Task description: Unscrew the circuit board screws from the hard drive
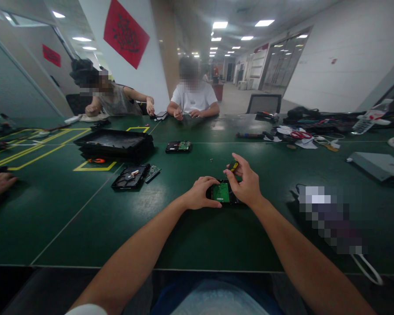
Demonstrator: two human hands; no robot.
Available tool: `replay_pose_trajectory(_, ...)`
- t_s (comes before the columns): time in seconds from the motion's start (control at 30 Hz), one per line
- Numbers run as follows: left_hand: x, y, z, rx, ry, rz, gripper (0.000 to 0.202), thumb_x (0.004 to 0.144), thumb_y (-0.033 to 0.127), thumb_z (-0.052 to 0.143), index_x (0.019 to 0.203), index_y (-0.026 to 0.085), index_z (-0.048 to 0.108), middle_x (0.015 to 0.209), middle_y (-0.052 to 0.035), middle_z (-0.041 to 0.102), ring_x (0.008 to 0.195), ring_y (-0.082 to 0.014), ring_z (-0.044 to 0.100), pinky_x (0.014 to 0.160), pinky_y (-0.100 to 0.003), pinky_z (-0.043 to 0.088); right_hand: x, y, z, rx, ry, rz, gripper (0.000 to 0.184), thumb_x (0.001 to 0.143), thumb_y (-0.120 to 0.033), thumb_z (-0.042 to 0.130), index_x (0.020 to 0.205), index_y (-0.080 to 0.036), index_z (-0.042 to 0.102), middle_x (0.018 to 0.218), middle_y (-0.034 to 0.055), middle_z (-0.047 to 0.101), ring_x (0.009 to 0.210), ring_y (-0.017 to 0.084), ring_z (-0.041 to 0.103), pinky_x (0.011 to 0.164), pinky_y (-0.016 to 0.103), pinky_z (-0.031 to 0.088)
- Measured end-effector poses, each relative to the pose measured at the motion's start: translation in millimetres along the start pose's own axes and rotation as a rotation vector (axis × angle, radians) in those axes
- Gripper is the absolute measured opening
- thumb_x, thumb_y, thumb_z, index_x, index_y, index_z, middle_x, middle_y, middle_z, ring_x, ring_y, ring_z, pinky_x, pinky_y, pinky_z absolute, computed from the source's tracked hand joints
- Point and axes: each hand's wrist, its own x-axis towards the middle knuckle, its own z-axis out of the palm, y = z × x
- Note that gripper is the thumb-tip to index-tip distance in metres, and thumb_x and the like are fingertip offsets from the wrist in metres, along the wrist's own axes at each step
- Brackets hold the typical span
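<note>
A hard drive point(221, 192) lies on the green table with its green circuit board facing up. My left hand point(202, 192) grips its left end, thumb along the near edge and fingers over the far edge. Above the drive's right part, my right hand point(246, 181) is closed around a screwdriver with a yellow and black handle point(233, 165). The shaft and tip of the screwdriver are hidden by the hand, so I cannot tell whether it touches the drive. A few tiny screws point(211, 160) seem to lie just beyond the drive.
A second hard drive point(178, 146) sits farther off. Left are stacked black trays point(116, 144), a small black tray point(128, 177) and a loose circuit board point(153, 173). Cables, red scissors point(301, 135) and a grey box point(377, 166) stand right. Two people sit opposite; another person's hand point(0, 183) rests far left.
</note>
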Motion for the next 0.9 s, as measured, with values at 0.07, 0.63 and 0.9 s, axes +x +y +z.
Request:
replay_pose_trajectory(0.07,0.1,-0.1,0.3,0.000,0.001,0.002,0.086,0.066,0.059,0.088,0.140,0.028,0.058,0.144,-0.0126,0.055,0.136,-0.0391,0.047,0.115,-0.058,0.038,0.0,-0.2,0.3,0.001,0.001,-0.003,0.062,0.096,-0.035,0.064,0.154,-0.033,0.041,0.127,0.0077,0.072,0.100,0.027,0.077,0.091,0.049,0.066)
replay_pose_trajectory(0.63,-0.2,-1.8,2.4,0.004,-0.004,0.000,0.087,0.067,0.058,0.088,0.142,0.027,0.056,0.145,-0.0133,0.054,0.137,-0.0398,0.046,0.116,-0.059,0.037,0.1,-2.7,2.6,-0.043,-0.001,-0.047,0.061,0.096,-0.036,0.063,0.153,-0.035,0.042,0.135,0.0073,0.068,0.108,0.027,0.075,0.091,0.049,0.066)
replay_pose_trajectory(0.9,0.3,-2.8,3.0,0.013,-0.014,0.000,0.088,0.068,0.058,0.087,0.143,0.025,0.055,0.146,-0.0143,0.053,0.139,-0.0386,0.045,0.117,-0.057,0.037,0.9,-3.7,1.0,-0.098,-0.010,-0.057,0.058,0.096,-0.040,0.064,0.151,-0.035,0.045,0.118,0.0064,0.073,0.092,0.025,0.076,0.085,0.048,0.067)
